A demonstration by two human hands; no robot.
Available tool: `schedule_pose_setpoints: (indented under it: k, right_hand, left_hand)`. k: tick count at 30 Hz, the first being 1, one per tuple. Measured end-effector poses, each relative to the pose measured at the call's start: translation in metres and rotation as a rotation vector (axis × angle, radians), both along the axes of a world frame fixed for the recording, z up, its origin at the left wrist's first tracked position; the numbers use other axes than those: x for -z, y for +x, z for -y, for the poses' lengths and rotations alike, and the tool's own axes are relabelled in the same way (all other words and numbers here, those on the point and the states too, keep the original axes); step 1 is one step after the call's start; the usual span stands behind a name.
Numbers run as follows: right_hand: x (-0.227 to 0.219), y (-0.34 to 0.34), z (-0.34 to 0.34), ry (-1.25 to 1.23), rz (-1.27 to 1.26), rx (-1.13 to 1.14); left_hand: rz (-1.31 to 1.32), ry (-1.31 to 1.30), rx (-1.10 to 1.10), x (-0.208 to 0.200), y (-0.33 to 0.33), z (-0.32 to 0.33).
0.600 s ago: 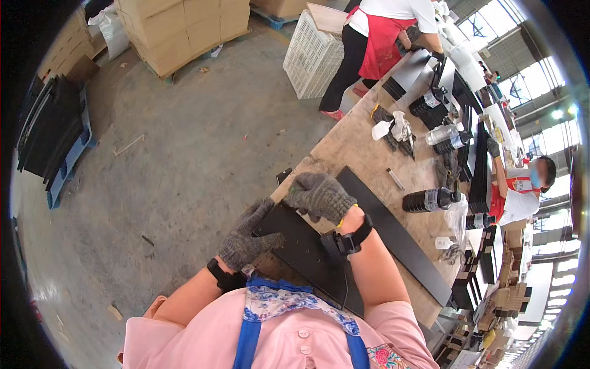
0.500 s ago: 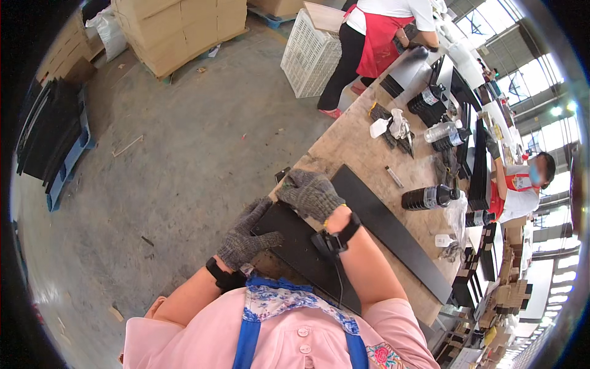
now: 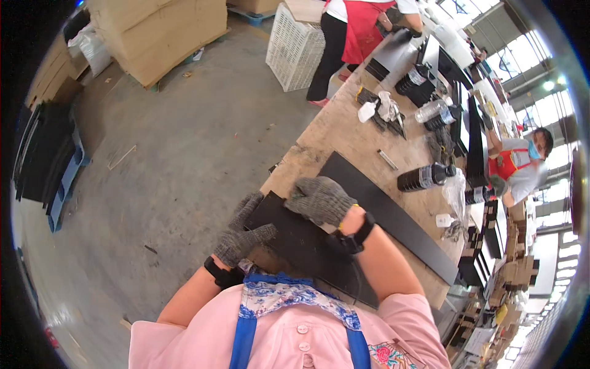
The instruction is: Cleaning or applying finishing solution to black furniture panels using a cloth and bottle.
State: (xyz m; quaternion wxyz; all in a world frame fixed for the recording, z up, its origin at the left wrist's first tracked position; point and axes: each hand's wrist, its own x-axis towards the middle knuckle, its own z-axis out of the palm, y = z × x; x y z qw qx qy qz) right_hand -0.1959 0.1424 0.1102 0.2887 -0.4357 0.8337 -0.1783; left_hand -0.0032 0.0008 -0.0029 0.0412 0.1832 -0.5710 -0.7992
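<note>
A long black panel (image 3: 301,246) lies across the near edge of the table, just in front of my body. My left hand (image 3: 246,232), in a grey knit glove, grips its left end, thumb over the top face and fingers along the edge. Pressed onto the panel's upper face is my right hand (image 3: 321,200), also gloved in grey. Its fingers are curled under, and whatever they hold is hidden. A second black panel (image 3: 387,215) lies beyond it, slanting the same way.
A dark-filled bottle (image 3: 424,177), a small marker-like stick (image 3: 388,160), a small white bottle (image 3: 367,111) and rags (image 3: 388,111) lie farther along the table (image 3: 332,132). A co-worker in a red apron (image 3: 362,27) bends over its far end; another person (image 3: 516,160) stands across.
My right hand has slid along the panel, away from its far left corner and toward me. My left hand stays at the panel's end. The whole view has shifted slightly.
</note>
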Motion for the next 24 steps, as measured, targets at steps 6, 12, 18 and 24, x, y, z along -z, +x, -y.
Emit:
schedule_pose_setpoints:
  k: [6,12,18,24]
  right_hand:
    - [-0.007,0.016,-0.067,0.122,0.159,0.206]
    - [0.032,0.019,-0.011,-0.181,-0.351,0.043]
    - [0.022,0.015,-0.078,-0.043,-0.432,-0.249]
    - [0.009,0.025,-0.108,0.184,-0.032,0.198]
  left_hand:
    - [0.003,0.095,-0.018,-0.004,0.003,0.002]
    - [-0.026,0.037,0.017,-0.007,-0.002,-0.002]
    - [0.019,0.054,0.031,-0.025,-0.004,0.004]
    - [0.006,-0.032,0.049,-0.019,-0.001,0.004]
